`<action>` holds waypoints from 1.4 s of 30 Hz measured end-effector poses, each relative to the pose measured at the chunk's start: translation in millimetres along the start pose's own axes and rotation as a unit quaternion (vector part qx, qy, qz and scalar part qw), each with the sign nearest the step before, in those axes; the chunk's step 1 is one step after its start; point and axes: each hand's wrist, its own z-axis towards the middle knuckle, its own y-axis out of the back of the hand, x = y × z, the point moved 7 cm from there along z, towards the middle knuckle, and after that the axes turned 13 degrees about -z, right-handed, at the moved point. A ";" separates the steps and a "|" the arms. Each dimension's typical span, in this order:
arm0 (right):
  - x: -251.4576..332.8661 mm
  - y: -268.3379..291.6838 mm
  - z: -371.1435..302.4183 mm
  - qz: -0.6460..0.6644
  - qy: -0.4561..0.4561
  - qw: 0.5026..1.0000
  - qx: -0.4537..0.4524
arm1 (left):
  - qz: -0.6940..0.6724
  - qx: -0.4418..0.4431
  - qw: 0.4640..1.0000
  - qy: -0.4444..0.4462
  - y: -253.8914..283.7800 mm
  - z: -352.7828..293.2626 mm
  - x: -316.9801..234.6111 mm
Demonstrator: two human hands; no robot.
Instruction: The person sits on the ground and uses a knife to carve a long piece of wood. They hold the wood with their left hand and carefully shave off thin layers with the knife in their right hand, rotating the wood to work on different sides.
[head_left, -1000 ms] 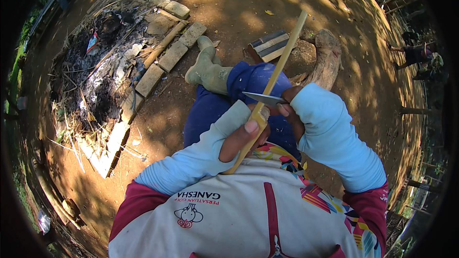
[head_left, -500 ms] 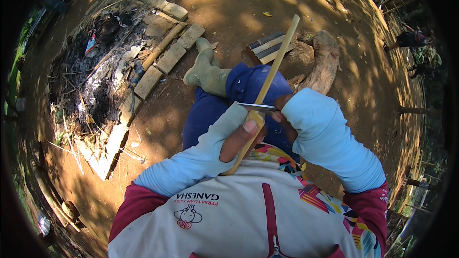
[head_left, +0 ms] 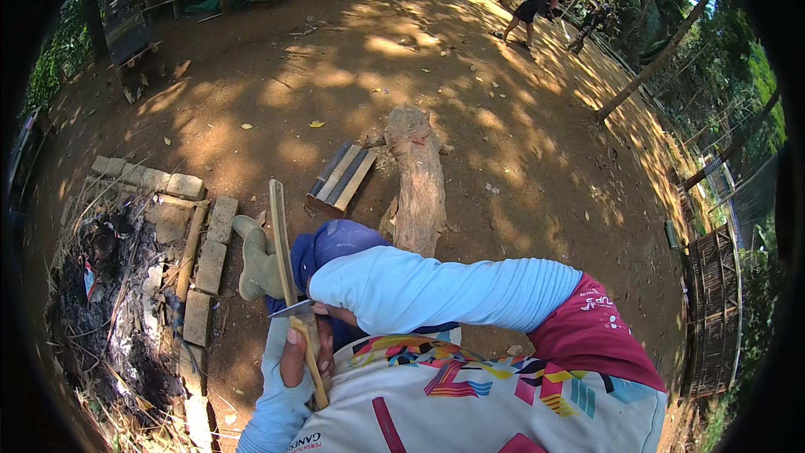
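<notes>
A long pale strip [head_left: 283, 243], which looks like split bamboo, slants up from my lap past my knee. My left hand [head_left: 293, 359] is closed round its lower part, with the thumb lying along it. A knife blade [head_left: 288, 311] lies crosswise against the strip just above that hand. The fingers of my right hand [head_left: 337, 314] are closed at the blade's right end; they hide the handle. Light blue sleeves cover both forearms. My boot [head_left: 255, 262] rests on the ground beyond the strip.
To the left lies an ash-filled fire pit [head_left: 109, 310] edged with blocks [head_left: 211, 264]. Ahead are several split dark-and-pale pieces [head_left: 345, 174] and a thick log [head_left: 415, 176]. Two people [head_left: 537, 4] are far off at upper right. A slatted bamboo panel [head_left: 713, 310] stands at right.
My view has swung up and to the right, so hands and strip appear lower and farther left. Both hands keep their holds, with the blade still across the strip.
</notes>
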 end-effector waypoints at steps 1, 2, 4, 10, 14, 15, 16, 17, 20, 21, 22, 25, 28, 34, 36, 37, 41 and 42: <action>0.0 -0.6 -0.6 0.019 0.008 1.000 -0.007 | 0.018 -0.001 1.000 -0.008 -1.2 -1.3 -1.0; -1.0 0.8 -0.4 0.015 -0.019 0.999 0.048 | 0.035 -0.001 0.999 -0.016 -3.7 -2.5 -2.1; -4.3 5.1 -2.5 0.062 -0.020 0.995 0.072 | 0.064 -0.010 0.997 -0.036 -3.1 -3.5 -4.9; -16.7 4.8 -5.2 0.167 -0.058 0.984 -0.034 | 0.170 -0.049 0.971 -0.158 -7.9 8.5 -16.5; -9.6 1.1 -5.4 0.160 -0.073 0.976 -0.125 | 0.191 -0.068 0.947 -0.251 -25.7 12.6 -31.8; -7.1 4.3 -3.2 0.166 -0.069 0.972 -0.148 | 0.201 -0.079 0.941 -0.259 -16.9 17.6 -30.2; -4.5 2.1 0.4 0.191 -0.099 0.968 -0.126 | 0.210 -0.103 0.934 -0.270 -3.7 14.7 -30.9; -2.8 -2.6 6.5 0.183 -0.110 0.971 -0.112 | 0.258 -0.119 0.921 -0.268 -1.9 10.8 -36.4; -9.1 -13.5 8.1 0.182 -0.159 0.965 -0.098 | 0.270 -0.125 0.919 -0.257 -3.2 12.1 -34.2; -6.1 -10.6 9.0 0.173 -0.144 0.966 -0.123 | 0.251 -0.126 0.919 -0.277 -9.6 9.4 -38.2; -15.5 -19.3 6.7 0.205 -0.135 0.955 -0.168 | 0.339 -0.116 0.881 -0.308 -5.4 9.3 -38.8; -11.7 -31.1 11.6 0.289 -0.162 0.931 -0.153 | 0.311 -0.118 0.884 -0.327 18.4 12.2 -20.2; -17.8 -36.2 7.8 0.277 -0.131 0.921 -0.239 | 0.424 -0.120 0.845 -0.302 6.4 11.3 -30.0; -5.4 -29.5 2.1 0.066 0.011 0.950 -0.305 | 0.374 -0.147 0.883 -0.243 12.1 13.4 -27.1; -5.3 -24.8 3.0 0.055 0.039 0.951 -0.300 | 0.316 -0.146 0.929 -0.124 2.4 16.2 -35.4; -8.8 -27.6 5.3 0.121 0.012 0.949 -0.290 | 0.308 -0.150 0.935 -0.095 0.7 14.6 -37.8; -33.4 -14.5 11.8 0.154 -0.106 0.920 -0.343 | 0.383 -0.140 0.890 -0.203 6.8 12.5 -46.6; -51.0 -11.0 13.4 0.152 -0.133 0.916 -0.345 | 0.263 -0.099 0.949 -0.142 10.8 19.3 -40.9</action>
